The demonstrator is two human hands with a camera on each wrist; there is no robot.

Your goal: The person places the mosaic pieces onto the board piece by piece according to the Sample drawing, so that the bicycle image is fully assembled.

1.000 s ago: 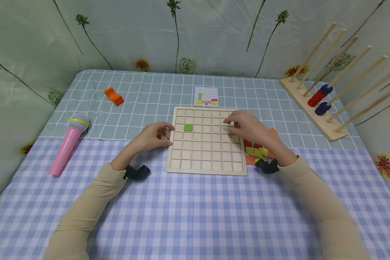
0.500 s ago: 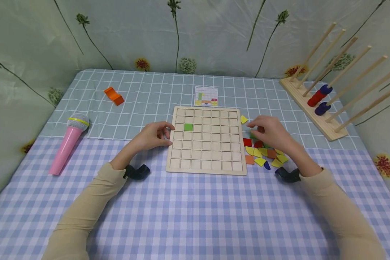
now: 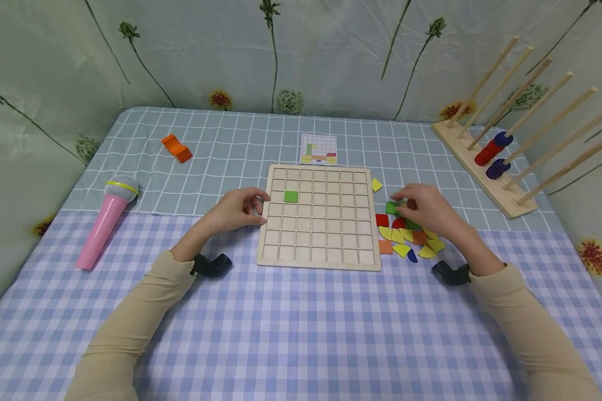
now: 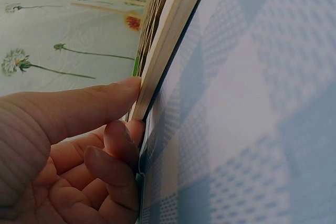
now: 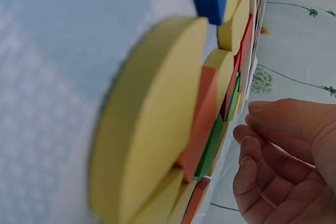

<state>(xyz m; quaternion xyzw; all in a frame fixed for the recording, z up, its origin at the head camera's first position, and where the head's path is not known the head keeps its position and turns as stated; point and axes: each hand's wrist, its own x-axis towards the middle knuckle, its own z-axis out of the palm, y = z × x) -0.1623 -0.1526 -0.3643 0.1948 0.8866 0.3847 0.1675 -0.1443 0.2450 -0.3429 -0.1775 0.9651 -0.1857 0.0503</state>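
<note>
Soft, even light casts faint shadows beside the beige fabric sleeves (image 3: pixel 130 317). In the right wrist view, nearby blue-and-white checked cloth (image 5: pixel 52 103) blurs.

at lower centre we have room to pass over the checked cloth (image 3: pixel 301 328), between the sleeves (image 3: pixel 122 331). loose tiles (image 3: pixel 405 234) and the right hand (image 3: pixel 424 205) crowd us right of centre; the tall peg rack (image 3: pixel 469 160) blocks upper right, the microphone (image 3: pixel 102 229) left.

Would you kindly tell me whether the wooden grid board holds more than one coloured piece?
No, the head view shows a single green square on the wooden grid board.
</note>
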